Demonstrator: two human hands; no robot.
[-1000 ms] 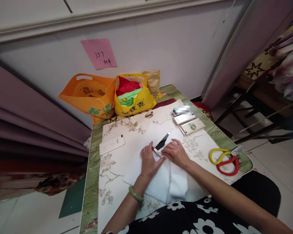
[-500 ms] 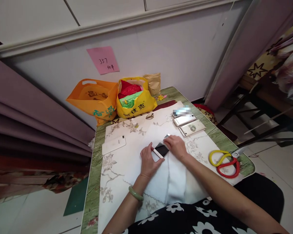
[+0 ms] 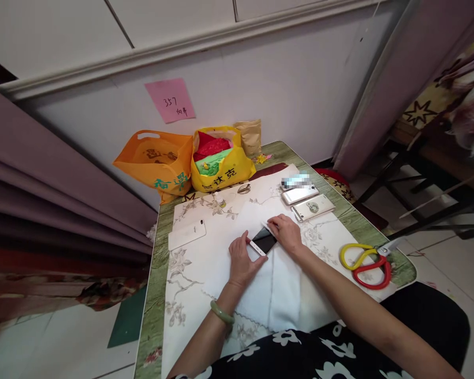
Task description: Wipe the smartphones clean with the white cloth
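Observation:
A smartphone (image 3: 263, 241) with a white frame and dark screen lies tilted on a folded white cloth (image 3: 285, 287). My left hand (image 3: 240, 260) grips its lower end, thumb on the near edge and fingers on the far-left side. Over its upper end, my right hand (image 3: 285, 231) has its fingers pinched together. A bit of thin white material, seemingly a small wipe, shows at those fingertips; most of it is hidden.
A white phone (image 3: 187, 235) lies face down at left. Two more phones (image 3: 313, 207) and a blurred-out item (image 3: 295, 181) lie at upper right. Scissors (image 3: 366, 263) with yellow and red handles rest at right. Orange (image 3: 154, 163) and yellow (image 3: 225, 173) bags stand at the back.
My right hand has shifted slightly across the phone's upper end, with its fingers now at the top right edge. My left hand keeps its grip. The view has moved slightly.

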